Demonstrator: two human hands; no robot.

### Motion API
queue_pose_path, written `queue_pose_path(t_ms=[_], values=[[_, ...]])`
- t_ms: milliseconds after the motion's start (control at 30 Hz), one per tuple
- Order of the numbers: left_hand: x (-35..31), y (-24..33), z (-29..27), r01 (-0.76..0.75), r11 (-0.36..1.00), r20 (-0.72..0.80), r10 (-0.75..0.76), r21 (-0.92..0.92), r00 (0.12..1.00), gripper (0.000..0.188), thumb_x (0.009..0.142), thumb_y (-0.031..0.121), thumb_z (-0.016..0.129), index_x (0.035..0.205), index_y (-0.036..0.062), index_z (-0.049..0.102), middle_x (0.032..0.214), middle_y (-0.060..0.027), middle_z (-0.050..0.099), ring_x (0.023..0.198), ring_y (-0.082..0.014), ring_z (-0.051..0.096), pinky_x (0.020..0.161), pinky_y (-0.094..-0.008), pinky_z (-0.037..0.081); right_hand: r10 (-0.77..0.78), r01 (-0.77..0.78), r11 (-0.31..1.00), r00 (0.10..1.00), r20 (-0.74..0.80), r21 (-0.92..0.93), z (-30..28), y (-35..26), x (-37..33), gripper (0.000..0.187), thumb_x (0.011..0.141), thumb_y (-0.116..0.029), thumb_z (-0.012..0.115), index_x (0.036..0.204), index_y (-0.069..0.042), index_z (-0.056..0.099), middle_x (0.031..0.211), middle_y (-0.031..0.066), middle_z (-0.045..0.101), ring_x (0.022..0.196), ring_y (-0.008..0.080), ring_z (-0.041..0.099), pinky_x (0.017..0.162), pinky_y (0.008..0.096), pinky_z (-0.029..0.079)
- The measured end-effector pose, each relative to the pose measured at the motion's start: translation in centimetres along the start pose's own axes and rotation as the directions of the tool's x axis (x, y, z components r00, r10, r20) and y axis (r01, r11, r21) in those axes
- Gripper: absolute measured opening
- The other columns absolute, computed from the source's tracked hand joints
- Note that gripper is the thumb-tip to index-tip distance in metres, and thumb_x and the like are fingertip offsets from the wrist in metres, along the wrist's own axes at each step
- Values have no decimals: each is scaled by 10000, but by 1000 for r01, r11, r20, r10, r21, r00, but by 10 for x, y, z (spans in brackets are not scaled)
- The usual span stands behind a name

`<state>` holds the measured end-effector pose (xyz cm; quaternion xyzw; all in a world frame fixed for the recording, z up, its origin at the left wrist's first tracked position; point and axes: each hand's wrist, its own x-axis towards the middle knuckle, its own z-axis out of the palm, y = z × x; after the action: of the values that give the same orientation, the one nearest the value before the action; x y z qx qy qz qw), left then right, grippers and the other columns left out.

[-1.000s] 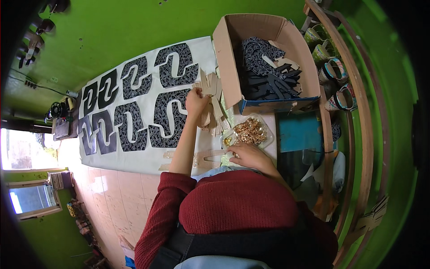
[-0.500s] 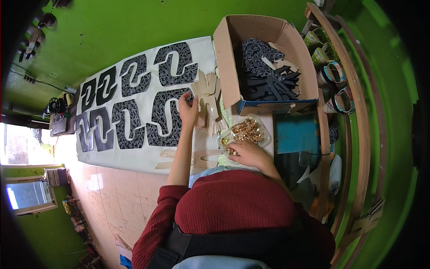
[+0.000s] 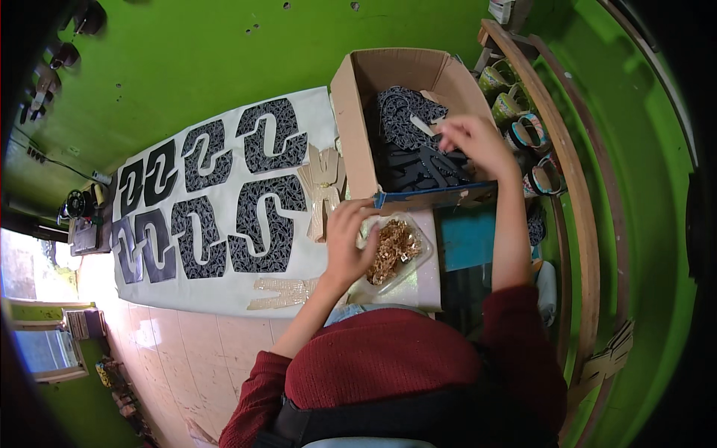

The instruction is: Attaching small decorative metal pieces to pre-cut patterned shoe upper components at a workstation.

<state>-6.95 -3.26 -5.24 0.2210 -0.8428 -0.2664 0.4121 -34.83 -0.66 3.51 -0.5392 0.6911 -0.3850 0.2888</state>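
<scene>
My left hand [image 3: 349, 243] is over the left rim of a clear plastic tray [image 3: 427, 252], fingers curved and thumb apart. Inside the tray lies a heap of small gold metal pieces [image 3: 396, 250]. My right hand [image 3: 482, 145] reaches over the right side of a cardboard box [image 3: 353, 127], fingers loosely bent with nothing visible in them. Near its fingertips are a pale strip [image 3: 422, 125] and dark patterned cut pieces [image 3: 403, 112]. Black strap-like pieces [image 3: 422, 168] lie lower in the box. Just left of the tray, beige slit strap pieces [image 3: 325, 168] are stacked.
Black and patterned S-slotted pieces [image 3: 261, 224] lie in two rows on the white-covered table [image 3: 216, 291]. Another beige strap piece [image 3: 272, 293] is near the front edge. At the right, a wooden rack [image 3: 564, 142] holds colourful sandals [image 3: 526, 133]. A green wall stands behind.
My right hand has left the tray and risen to the cardboard box. My left hand has moved from the beige strap pieces to the tray's left rim. The view has shifted slightly.
</scene>
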Motion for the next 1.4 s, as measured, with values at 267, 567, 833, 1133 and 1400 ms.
queue_pose_path(t_ms=[267,567,833,1133,1400], values=[[48,16,49,-177,982,331,148,62,932,318,771,147,602,1083,123,546,1195,-31,523,1211,-232,406,1017,-501,154,485,-440,484,854,-186,-757,-27,166,131,379,747,-113,612,1120,-49,592,1116,148,597,967,284,614,767,415,498],[40,3,56,-94,980,281,42,174,959,240,803,149,567,1041,123,574,1065,18,583,975,-173,527,1018,-526,178,693,-446,219,697,-183,-868,15,149,145,418,639,-227,728,1031,-103,656,1098,68,622,974,225,619,736,387,530],[43,-2,60,-98,980,251,52,175,967,264,774,127,578,1038,129,575,1031,23,580,855,-175,519,1017,-528,188,453,-423,306,853,-260,-853,19,155,149,321,692,-188,653,995,-83,662,1065,112,629,954,275,619,773,383,512],[46,3,53,-23,995,223,0,101,975,168,812,119,546,976,109,577,961,7,586,839,-201,511,1013,-530,176,388,-482,661,875,-288,-574,-61,88,132,220,705,-173,611,901,-103,684,904,167,650,908,279,623,786,375,480],[104,9,45,245,931,216,-189,-271,958,363,872,224,553,1138,-20,517,1163,-190,558,1185,-253,475,1044,-391,250,-398,-104,745,723,-564,-659,-6,10,31,141,752,-103,605,872,-103,679,775,120,645,734,296,615,644,378,488]])
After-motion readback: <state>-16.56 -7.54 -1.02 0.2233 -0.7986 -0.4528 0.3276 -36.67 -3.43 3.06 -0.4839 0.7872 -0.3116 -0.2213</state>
